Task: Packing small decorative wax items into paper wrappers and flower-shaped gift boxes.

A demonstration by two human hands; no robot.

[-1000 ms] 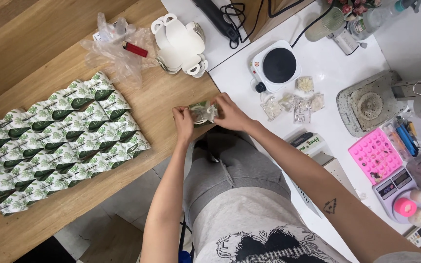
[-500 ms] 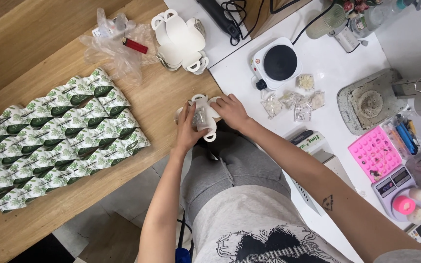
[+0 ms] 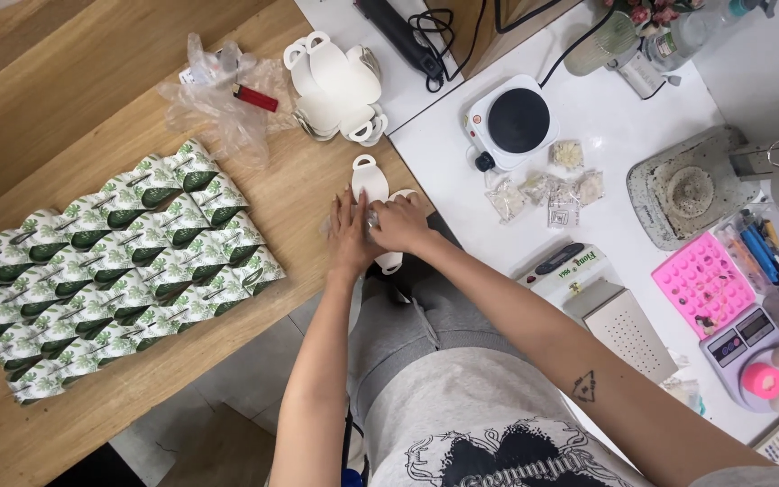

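Both hands meet at the near edge of a wooden table [image 3: 92, 108]. The left hand [image 3: 347, 236] presses flat, fingers spread, on a white die-cut card blank [image 3: 370, 177] with looped tabs; the right hand [image 3: 400, 225] curls over the same blank, seemingly pinching a small clear sachet against it (the sachet is mostly hidden). This looks like the folding or wrapping step; next would call for creasing the blank squarely. Beyond lie a stack of white blanks [image 3: 334, 86], a red lighter [image 3: 255, 97] on crumpled plastic, and rows of finished leaf-printed packets [image 3: 110, 271].
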